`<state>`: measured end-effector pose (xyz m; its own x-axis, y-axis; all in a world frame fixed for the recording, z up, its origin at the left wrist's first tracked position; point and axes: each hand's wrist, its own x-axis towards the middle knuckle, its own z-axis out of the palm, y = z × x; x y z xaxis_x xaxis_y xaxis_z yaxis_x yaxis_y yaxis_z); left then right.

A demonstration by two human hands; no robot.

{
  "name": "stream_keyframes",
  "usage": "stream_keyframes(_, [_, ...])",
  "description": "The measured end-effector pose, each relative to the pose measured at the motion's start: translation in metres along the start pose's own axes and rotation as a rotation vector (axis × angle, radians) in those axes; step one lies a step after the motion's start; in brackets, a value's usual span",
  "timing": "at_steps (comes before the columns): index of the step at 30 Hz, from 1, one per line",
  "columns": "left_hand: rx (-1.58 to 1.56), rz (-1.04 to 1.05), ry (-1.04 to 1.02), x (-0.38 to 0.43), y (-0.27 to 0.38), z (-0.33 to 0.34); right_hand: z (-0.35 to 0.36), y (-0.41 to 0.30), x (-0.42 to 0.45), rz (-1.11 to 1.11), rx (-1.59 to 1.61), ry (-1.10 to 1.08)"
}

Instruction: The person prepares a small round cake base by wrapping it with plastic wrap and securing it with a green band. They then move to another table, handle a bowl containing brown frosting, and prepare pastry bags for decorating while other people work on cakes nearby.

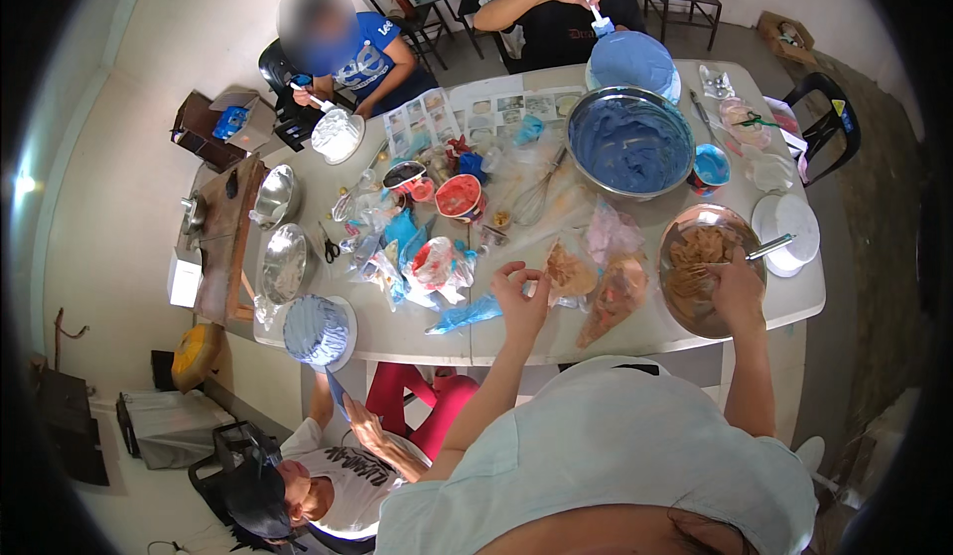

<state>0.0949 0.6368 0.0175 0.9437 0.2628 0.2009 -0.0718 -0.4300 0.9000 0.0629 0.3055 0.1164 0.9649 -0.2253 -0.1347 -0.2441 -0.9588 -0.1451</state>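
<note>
My right hand (733,291) is closed around a wire whisk (770,247), whose wires lie in light brown frosting (700,246) inside a metal mixing bowl (722,329). My left hand (521,294) is raised over the table, its thumb and forefinger curled close together beside a clear plastic bag smeared with brown frosting (572,270); whether they pinch its edge cannot be told. Between the hands lies a filled piping bag (616,294) of brownish-orange frosting, with a crumpled pinkish plastic bag (612,233) behind it. A blue plastic piping bag (467,314) rests left of my left hand.
A large bowl of blue frosting (631,142), tubs of red frosting (459,196), used plastic bags and scissors (329,246) crowd the white table (417,350). Three people sit around it with frosted cakes. White round boards (793,235) stand at the right edge.
</note>
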Motion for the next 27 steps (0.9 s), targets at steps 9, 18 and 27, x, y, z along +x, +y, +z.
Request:
stream_keyframes(9, [-0.054, 0.141, -0.1, 0.013, 0.004, -0.007, 0.007, -0.007, -0.005, -0.027, 0.054, 0.098])
stream_keyframes(18, [-0.485, -0.031, -0.206, 0.022, 0.021, -0.021, 0.019, -0.055, 0.001, -0.23, 0.582, 0.088])
stream_keyframes(27, [-0.498, -0.081, -0.172, 0.017, 0.015, -0.027, 0.07, -0.112, -0.013, -0.249, 0.784, -0.079])
